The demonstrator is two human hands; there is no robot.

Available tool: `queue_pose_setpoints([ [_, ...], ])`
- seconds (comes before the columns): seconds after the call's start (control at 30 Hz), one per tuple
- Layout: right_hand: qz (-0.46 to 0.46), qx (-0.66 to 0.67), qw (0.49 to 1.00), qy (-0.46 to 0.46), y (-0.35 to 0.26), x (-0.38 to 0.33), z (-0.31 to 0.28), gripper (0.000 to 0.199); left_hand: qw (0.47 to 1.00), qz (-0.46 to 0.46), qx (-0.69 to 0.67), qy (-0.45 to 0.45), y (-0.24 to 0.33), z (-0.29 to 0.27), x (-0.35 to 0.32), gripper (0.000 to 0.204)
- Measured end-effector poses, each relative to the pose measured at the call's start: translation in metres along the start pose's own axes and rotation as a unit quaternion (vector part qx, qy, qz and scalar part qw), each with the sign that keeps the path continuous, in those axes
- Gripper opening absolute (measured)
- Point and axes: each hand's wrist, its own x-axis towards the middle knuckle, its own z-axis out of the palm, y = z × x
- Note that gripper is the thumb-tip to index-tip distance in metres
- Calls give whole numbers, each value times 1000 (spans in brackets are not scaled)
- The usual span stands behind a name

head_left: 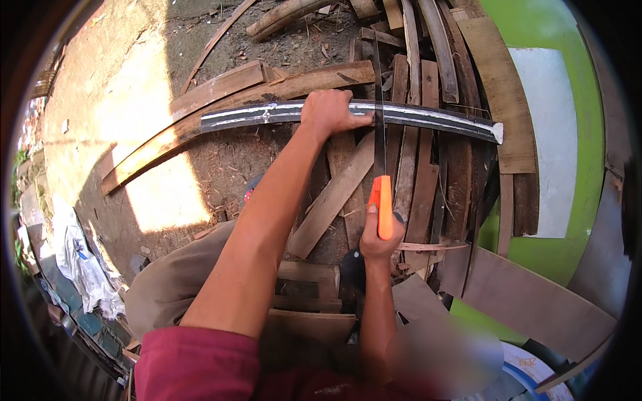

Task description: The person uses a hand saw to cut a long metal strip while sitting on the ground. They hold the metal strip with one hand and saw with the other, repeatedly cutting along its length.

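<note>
A long dark board (435, 119) with white streaks along it lies crosswise over a pile of wood. My left hand (328, 112) is clamped over this board near its middle, the thumb pointing right toward the saw. In my right hand (382, 239) is a handsaw (382, 204), its orange handle wrapped by my fingers. The saw's thin blade points away from me and crosses the dark board just right of my left thumb. How deep the blade sits in the board, I cannot tell.
Loose planks (424, 180) are heaped under and right of the board. A long beam (294, 85) lies behind it on the dirt ground. Green and white sheets (545, 134) stand at the right. Silvery plastic (83, 260) lies at far left. My bent leg (177, 274) is at lower left.
</note>
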Motion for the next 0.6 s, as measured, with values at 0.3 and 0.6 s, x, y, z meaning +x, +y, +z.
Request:
queue_pose_setpoints([
  [0.3,-76,16,996,32,-7,-40,-11,14,998,19,-2,52,-6,4,-8,72],
  [0.6,-91,-5,995,25,10,-46,-8,16,998,22,2,65,-11,7,-1,71],
])
